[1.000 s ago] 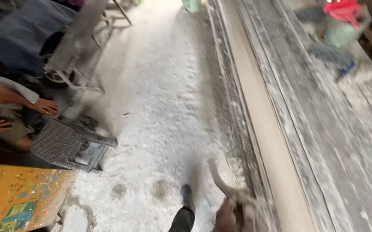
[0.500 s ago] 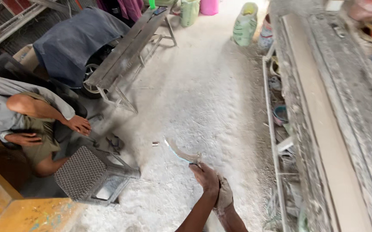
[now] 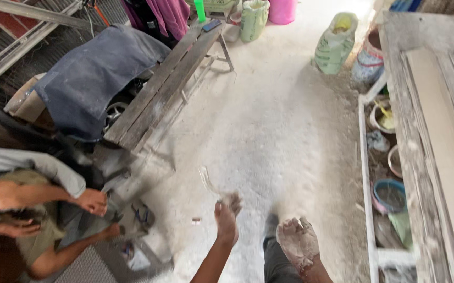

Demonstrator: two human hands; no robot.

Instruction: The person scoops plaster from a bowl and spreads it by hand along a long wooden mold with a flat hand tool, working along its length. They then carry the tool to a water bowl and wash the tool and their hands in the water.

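While standing over dusty floor [image 3: 290, 131]: left hand [image 3: 227, 217] gripping thin curved blade [image 3: 208, 183], long axis slanting up-left; right hand [image 3: 297, 242] hanging beside, loosely curled, plaster-coated, holding nothing.

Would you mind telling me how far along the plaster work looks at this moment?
Done: a long pale strip lies flat on the dusty workbench, and the right hand is caked in white plaster. In hand: the left hand grips a thin curved piece, blurred, held away from the bench. Left: hard to judge; tubs under the bench and a green sack stand nearby.
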